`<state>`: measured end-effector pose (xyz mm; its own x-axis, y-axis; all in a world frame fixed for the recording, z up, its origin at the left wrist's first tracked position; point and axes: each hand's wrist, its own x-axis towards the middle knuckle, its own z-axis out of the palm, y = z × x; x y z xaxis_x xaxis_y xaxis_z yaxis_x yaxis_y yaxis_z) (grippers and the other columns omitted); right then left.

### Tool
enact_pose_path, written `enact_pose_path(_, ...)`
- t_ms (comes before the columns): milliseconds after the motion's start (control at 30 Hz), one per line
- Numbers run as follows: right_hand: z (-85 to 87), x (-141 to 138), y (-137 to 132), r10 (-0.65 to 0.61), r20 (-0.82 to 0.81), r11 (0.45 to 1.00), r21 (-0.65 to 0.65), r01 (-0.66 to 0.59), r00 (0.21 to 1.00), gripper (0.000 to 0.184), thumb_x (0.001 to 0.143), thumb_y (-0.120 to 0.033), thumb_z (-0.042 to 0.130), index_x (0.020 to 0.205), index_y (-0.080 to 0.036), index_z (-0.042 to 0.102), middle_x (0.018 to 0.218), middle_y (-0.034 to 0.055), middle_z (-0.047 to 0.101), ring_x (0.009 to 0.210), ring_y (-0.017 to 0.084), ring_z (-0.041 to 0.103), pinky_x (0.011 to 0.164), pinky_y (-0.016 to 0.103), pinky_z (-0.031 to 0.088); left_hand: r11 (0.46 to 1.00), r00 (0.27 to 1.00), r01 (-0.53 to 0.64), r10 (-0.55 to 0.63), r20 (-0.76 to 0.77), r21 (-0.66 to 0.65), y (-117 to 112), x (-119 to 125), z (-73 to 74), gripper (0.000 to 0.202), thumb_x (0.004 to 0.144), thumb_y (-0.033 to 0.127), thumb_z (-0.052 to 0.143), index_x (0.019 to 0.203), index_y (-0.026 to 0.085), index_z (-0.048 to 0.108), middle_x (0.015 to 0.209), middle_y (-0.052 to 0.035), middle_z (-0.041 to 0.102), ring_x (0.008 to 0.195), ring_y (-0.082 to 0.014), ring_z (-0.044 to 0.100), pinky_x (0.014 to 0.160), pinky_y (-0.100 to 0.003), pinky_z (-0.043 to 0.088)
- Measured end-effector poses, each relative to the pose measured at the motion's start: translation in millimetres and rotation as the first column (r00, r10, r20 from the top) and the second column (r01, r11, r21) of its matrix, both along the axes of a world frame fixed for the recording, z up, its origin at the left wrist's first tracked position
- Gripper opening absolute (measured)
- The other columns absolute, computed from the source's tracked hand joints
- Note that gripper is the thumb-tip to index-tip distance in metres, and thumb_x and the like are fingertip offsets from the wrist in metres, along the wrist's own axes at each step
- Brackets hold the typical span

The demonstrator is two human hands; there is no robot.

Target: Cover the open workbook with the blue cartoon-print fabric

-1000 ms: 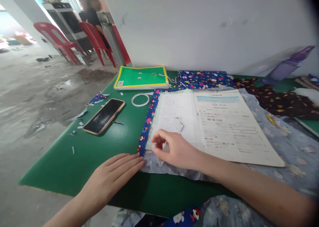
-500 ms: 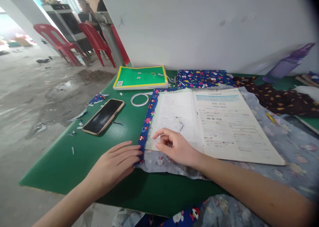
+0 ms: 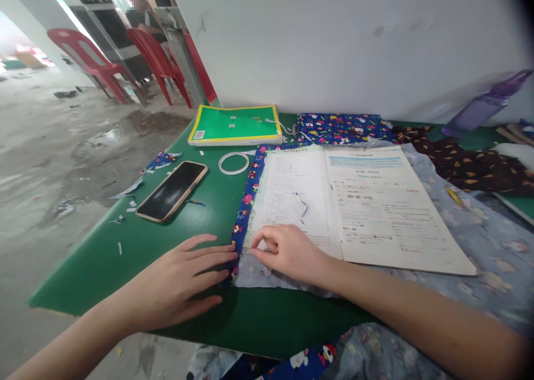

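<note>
An open booklet (image 3: 371,202) with printed pages lies on a cloth (image 3: 275,280) whose pale underside faces up. Along the booklet's left side the cloth is folded over, showing a dark blue patterned strip (image 3: 244,210). My left hand (image 3: 179,280) rests palm down with spread fingers, its fingertips on the lower end of that strip. At the booklet's lower left corner, my right hand (image 3: 292,252) pinches thumb and forefinger together. What lies between those fingertips is too small to make out. A short bit of thread or scrap (image 3: 302,206) lies on the left page.
Left of the booklet are a phone (image 3: 172,192), a tape roll (image 3: 233,163) and paper scraps. A green book (image 3: 237,123) and folded patterned cloth (image 3: 342,128) lie behind. A purple bottle (image 3: 475,113) leans at the wall. A person (image 3: 144,21) sits beyond red chairs (image 3: 89,57).
My right hand has moved slightly down and left to the booklet's corner, its fingers closing into a pinch. My left thumb has spread away from the fingers.
</note>
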<state>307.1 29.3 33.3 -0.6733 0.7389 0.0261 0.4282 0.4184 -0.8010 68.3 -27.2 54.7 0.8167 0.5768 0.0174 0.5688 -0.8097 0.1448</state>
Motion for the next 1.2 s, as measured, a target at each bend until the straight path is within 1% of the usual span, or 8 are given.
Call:
enact_pose_path(100,0.2,-10,-10,0.025,0.064,0.986,0.164,-0.035,0.998,0.009,0.082,-0.023,0.057,0.082,-0.02,0.066,0.06,-0.0045,0.051,0.064,0.01,0.046,0.07,0.028,0.032,1.0,0.999,-0.01,0.011,0.03,-0.012,1,0,-1.4,0.022,0.088,0.02,0.05,0.107,0.023,0.061,0.121,-0.0047,0.062,0.12,-0.0193,0.05,0.107,-0.042,0.034)
enact_pose_path(200,-0.8,-19,-23,0.029,0.091,0.964,0.259,-0.052,0.995,0.009,0.08,-0.03,0.063,0.078,-0.024,0.069,0.077,-0.0009,0.058,0.084,0.015,0.047,0.077,0.032,0.03,0.996,0.989,-0.072,0.077,0.126,-0.043,5,3,-8.4,0.013,0.088,0.018,0.051,0.09,0.022,0.064,0.114,-0.0035,0.064,0.111,-0.0168,0.055,0.1,-0.036,0.04)
enact_pose_path(400,-2.2,-21,-27,-0.037,0.073,0.976,0.219,0.021,0.997,0.01,0.082,-0.028,0.061,0.076,-0.022,0.067,0.08,-0.0005,0.058,0.085,0.015,0.048,0.078,0.032,0.03,0.978,0.949,-0.162,0.19,0.253,-0.13,8,7,-21.2,0.015,0.084,0.019,0.057,0.07,0.02,0.059,0.1,-0.0009,0.066,0.104,-0.0158,0.057,0.094,-0.034,0.042)
enact_pose_path(500,-0.8,-18,-22,-0.042,0.054,0.984,0.173,0.032,0.998,0.006,0.081,-0.022,0.059,0.078,-0.019,0.063,0.076,-0.0013,0.059,0.079,0.013,0.049,0.077,0.029,0.033,0.977,0.949,-0.157,0.189,0.252,-0.142,8,6,-22.2,0.011,0.085,0.02,0.057,0.075,0.021,0.06,0.102,-0.0006,0.066,0.105,-0.0162,0.057,0.093,-0.034,0.041)
enact_pose_path(600,1.9,-14,-20,-0.025,0.051,0.988,0.152,0.017,0.998,0.005,0.082,-0.018,0.055,0.078,-0.018,0.059,0.074,-0.0023,0.057,0.073,0.011,0.048,0.074,0.027,0.035,0.975,0.957,-0.158,0.19,0.218,-0.156,9,6,-20.9,0.006,0.086,0.022,0.056,0.09,0.023,0.061,0.105,-0.001,0.065,0.107,-0.0161,0.055,0.094,-0.034,0.04)
enact_pose_path(767,9.9,-5,-22,-0.022,0.053,0.98,0.2,0.011,0.998,0.011,0.089,-0.018,0.043,0.085,-0.016,0.053,0.086,0.0033,0.056,0.08,0.013,0.048,0.073,0.027,0.037,0.971,0.962,-0.17,0.201,0.187,-0.17,9,7,-17.8,0.009,0.087,0.024,0.055,0.094,0.023,0.061,0.109,-0.0015,0.063,0.106,-0.0163,0.056,0.094,-0.033,0.04)
enact_pose_path(967,18.2,5,-16,-0.065,0.04,0.998,-0.024,0.066,0.997,0.009,0.085,-0.02,0.048,0.084,-0.017,0.057,0.083,0.0009,0.059,0.073,0.01,0.049,0.064,0.023,0.037,0.968,0.965,-0.182,0.21,0.16,-0.17,7,6,-17.2,0.013,0.088,0.026,0.053,0.099,0.024,0.06,0.112,-0.0014,0.062,0.111,-0.0163,0.052,0.097,-0.032,0.041)
enact_pose_path(1200,18.2,-11,-12,-0.017,0.1,0.972,-0.231,0.04,0.995,0.016,0.077,-0.028,0.058,0.079,-0.019,0.071,0.059,-0.0024,0.056,0.055,0.008,0.044,0.054,0.023,0.031,0.937,0.947,-0.266,0.299,0.122,-0.228,9,4,-17.7,0.029,0.083,0.036,0.059,0.108,0.023,0.054,0.115,-0.0035,0.061,0.112,-0.0182,0.052,0.097,-0.033,0.042)
